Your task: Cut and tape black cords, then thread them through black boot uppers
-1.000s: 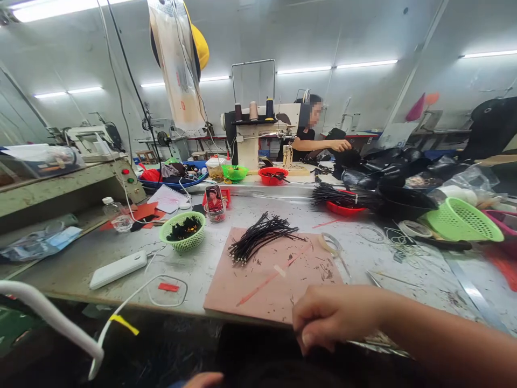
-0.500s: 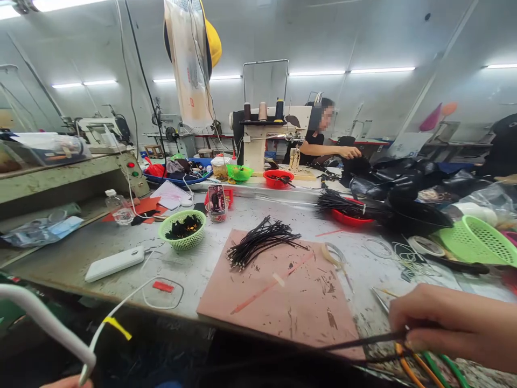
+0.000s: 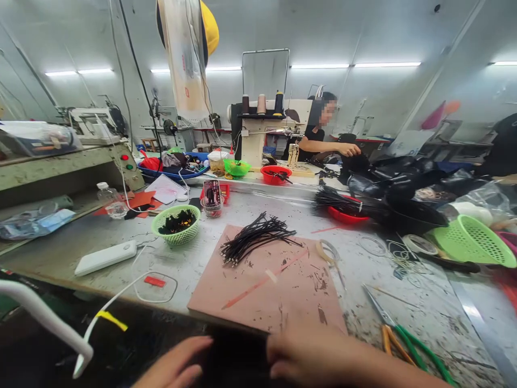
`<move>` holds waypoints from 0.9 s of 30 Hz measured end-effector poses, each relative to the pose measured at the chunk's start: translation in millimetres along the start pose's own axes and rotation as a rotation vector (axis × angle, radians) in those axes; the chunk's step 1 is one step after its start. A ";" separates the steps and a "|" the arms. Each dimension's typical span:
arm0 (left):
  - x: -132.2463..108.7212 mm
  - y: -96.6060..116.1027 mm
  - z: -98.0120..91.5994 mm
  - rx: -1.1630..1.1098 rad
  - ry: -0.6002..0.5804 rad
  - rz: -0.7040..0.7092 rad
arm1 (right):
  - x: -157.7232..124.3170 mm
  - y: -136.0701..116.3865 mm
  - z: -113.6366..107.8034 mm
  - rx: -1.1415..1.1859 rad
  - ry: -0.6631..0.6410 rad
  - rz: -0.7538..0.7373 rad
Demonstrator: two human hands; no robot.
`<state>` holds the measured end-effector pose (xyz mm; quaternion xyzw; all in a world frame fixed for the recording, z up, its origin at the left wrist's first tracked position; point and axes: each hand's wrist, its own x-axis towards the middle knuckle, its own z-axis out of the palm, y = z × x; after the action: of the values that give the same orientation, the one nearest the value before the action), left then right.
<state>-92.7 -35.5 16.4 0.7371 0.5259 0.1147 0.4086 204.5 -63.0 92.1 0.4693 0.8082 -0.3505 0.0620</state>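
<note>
Black cords [image 3: 256, 237] diagonal, pale-tipped leftward

The bottom edge cropped the left hand [image 3: 177, 365]; the right hand [image 3: 299, 350] was blurred, and darkness hid anything they held. The right forearm [image 3: 367, 364] partly covered the scissors [image 3: 391, 325]. The machine [image 3: 254, 143] partly hid a co-worker [image 3: 329, 146]. The phone's [image 3: 212, 193] picture was too small to read.

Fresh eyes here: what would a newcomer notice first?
Probably the bundle of black cords, fanned out on the pinkish board. Next, the green-and-orange scissors, lying to the board's right. Low in the picture, the left hand and right hand draw the eye too.
</note>
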 end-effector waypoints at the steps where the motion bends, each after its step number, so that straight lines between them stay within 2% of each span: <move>1: 7.8 19.6 16.7 -0.113 -0.153 0.112 | 8.5 -7.4 5.1 -0.048 0.012 -0.012; 3: 20.9 51.5 40.4 -0.301 -0.354 0.210 | 15.7 -11.6 7.3 -0.100 0.015 -0.026; 4: 25.6 60.7 45.4 -0.315 -0.373 0.186 | 14.5 -7.3 4.8 -0.090 0.021 -0.039; 6: 32.0 63.9 42.5 -0.211 -0.318 0.112 | 4.4 13.3 -3.8 0.005 0.051 -0.041; 9: 37.6 45.8 25.2 -0.078 -0.216 0.055 | -16.8 57.6 -13.2 0.219 0.106 0.061; 11: 40.8 35.6 20.1 -0.068 -0.165 0.052 | -24.0 81.4 -12.2 0.329 0.200 0.121; 14: 46.9 35.1 26.7 -0.075 -0.126 0.061 | -16.9 99.2 -3.0 0.453 0.439 0.210; 17: 54.2 38.9 35.2 -0.057 -0.095 0.065 | 1.9 109.0 4.8 0.524 0.627 0.402; 21: 61.5 24.2 31.9 -0.001 -0.029 0.029 | 17.1 133.5 -2.5 0.460 0.707 0.536; 24: 65.8 5.1 26.2 -0.001 0.053 -0.016 | 19.3 156.0 -19.5 0.338 0.752 0.608; 27: 71.8 -4.2 25.4 -0.024 0.120 -0.025 | 24.6 173.3 -37.1 0.193 0.761 0.686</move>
<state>-50.1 15.2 -21.6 0.7173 0.5573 0.1597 0.3865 338.4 32.2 21.1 0.8050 0.5371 -0.1872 -0.1684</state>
